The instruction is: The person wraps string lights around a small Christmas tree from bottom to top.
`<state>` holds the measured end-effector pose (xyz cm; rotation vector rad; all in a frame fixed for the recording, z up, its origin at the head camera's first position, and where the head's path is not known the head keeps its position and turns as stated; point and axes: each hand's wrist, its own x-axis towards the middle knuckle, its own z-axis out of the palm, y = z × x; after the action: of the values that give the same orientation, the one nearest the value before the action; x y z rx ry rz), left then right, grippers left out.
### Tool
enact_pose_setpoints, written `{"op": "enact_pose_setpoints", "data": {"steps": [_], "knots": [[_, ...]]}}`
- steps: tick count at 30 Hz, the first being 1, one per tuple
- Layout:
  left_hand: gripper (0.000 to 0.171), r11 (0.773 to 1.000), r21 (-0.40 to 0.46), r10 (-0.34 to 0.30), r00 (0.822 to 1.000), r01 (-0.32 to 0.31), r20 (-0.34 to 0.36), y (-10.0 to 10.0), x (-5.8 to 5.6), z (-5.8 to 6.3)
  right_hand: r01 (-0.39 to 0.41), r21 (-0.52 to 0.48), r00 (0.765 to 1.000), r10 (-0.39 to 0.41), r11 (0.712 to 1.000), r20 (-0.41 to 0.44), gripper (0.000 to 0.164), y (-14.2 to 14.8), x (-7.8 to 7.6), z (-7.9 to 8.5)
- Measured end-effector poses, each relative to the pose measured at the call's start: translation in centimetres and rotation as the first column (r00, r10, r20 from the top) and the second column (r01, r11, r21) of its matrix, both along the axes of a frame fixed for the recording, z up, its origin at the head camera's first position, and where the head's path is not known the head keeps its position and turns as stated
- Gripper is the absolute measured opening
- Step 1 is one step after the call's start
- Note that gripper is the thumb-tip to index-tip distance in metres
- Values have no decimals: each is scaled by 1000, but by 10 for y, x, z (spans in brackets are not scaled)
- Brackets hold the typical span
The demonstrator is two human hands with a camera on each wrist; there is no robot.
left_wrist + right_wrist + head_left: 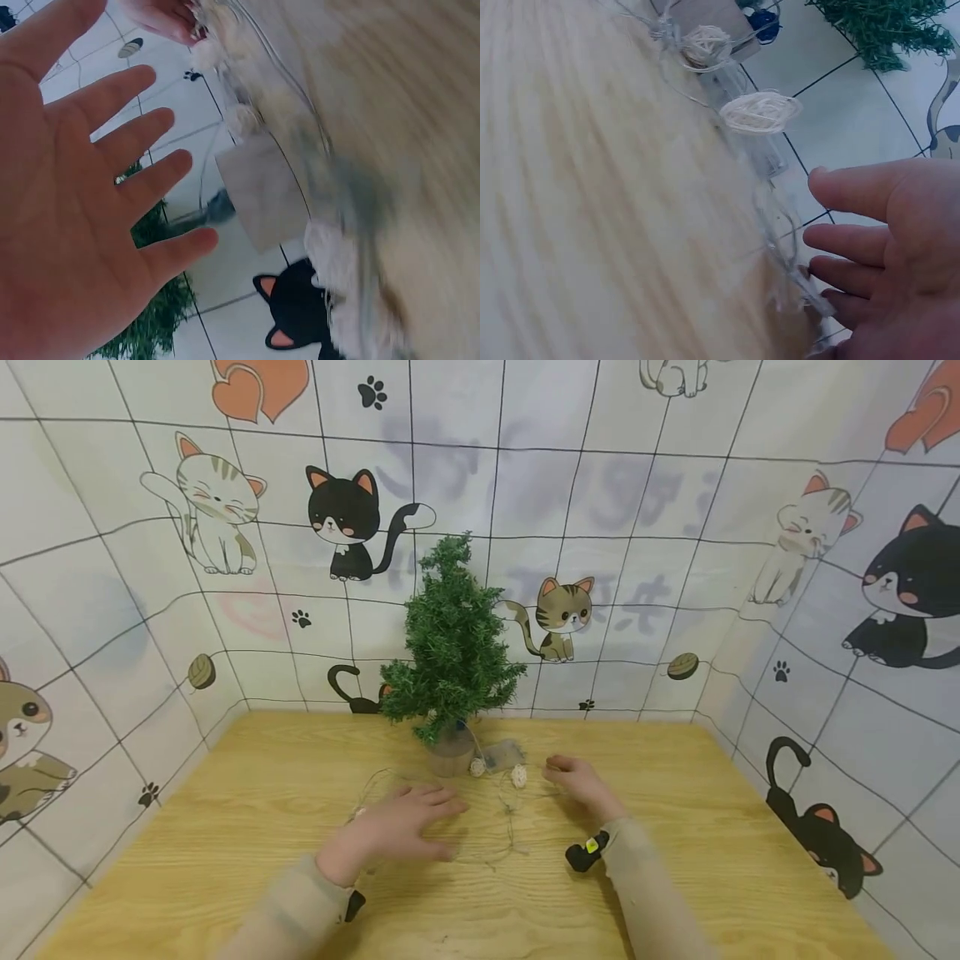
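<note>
My left hand hovers palm down over the table, fingers spread, above a string of thin wire. The left wrist view shows that palm with nothing in it. To the right, my right hand is low near the table, beside a loop of the wire. In the right wrist view its thumb and fingers stand apart, fingertips right at clear wire. White woven balls hang on the string. A clear flat case lies behind them.
A small artificial green tree in a round brownish pot stands at the back of the wooden table. A dark blue ball shows near its base. Cat-patterned sheeting walls the back and both sides.
</note>
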<state>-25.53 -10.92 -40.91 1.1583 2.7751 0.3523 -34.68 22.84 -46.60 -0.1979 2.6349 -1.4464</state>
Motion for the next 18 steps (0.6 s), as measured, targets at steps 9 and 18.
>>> {"op": "enact_pose_setpoints", "data": {"steps": [9,18], "knots": [[66,999,-16,-31,995,33,94,15,7,0,40,75,995,-33,996,-98,44,-6,-2,-12],[43,994,-59,-94,995,96,37,26,11,-9,125,46,981,-116,991,-156,17,-12,0,-11]]}}
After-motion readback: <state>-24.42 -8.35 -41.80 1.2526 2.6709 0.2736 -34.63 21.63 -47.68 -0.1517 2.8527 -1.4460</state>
